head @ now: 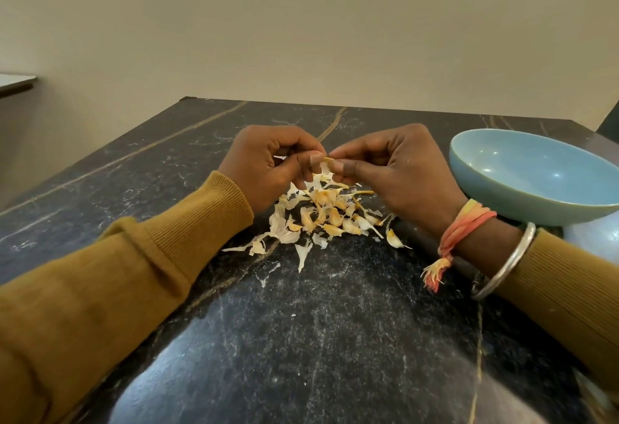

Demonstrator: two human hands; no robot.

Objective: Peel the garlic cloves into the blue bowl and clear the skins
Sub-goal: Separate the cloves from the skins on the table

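Observation:
My left hand [268,162] and my right hand [392,169] meet fingertip to fingertip above the table and both pinch one small garlic clove [327,159], with papery skin hanging from it. Below them lies a heap of unpeeled garlic cloves and loose white skins [321,216] on the dark marble table [301,340]. The blue bowl [532,175] stands to the right of my right hand, and its inside shows nothing in it.
A lone clove [394,239] lies just right of the heap, near my right wrist. Thin skin scraps [303,256] trail toward me. The beige wall rises behind the table's far edge. A pale object [593,239] sits under the bowl at the right edge.

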